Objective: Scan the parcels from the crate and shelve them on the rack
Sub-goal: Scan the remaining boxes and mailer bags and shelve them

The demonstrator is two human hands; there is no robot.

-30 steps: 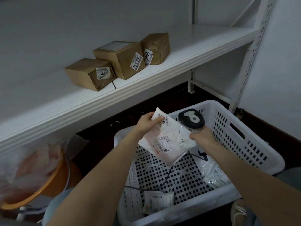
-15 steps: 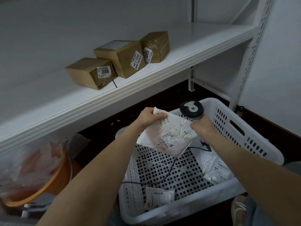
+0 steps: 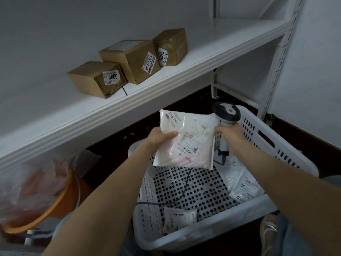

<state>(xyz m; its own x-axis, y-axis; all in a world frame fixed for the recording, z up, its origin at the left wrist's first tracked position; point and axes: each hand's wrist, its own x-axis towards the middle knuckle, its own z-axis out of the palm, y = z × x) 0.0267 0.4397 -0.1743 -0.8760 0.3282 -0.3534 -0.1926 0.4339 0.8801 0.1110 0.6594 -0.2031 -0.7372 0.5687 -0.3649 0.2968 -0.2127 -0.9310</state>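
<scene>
Three boxes (image 3: 129, 60) sat shelved on rack (image 3: 203, 58); left hand (image 3: 158, 137) grip pinched white parcel (image 3: 186, 141) above crate (image 3: 276, 145); right hand (image 3: 230, 137) grip wrapped round scanner (image 3: 226, 115); two more parcels (image 3: 241, 183) waited in crate, likely unscanned.

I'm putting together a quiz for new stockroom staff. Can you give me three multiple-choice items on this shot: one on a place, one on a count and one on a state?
1. Where are the brown boxes?
A on the floor
B on the rack shelf
C on a chair

2. How many white parcels lie in the crate, not counting the held parcel?
A two
B four
C none

3. The scanner is:
A lying on the shelf
B hanging by its cable
C gripped in the right hand

Key:
1 B, all three sit on the shelf board.
2 A, one lies by the right wall and another near the front.
3 C, the hand wraps its handle.
</scene>
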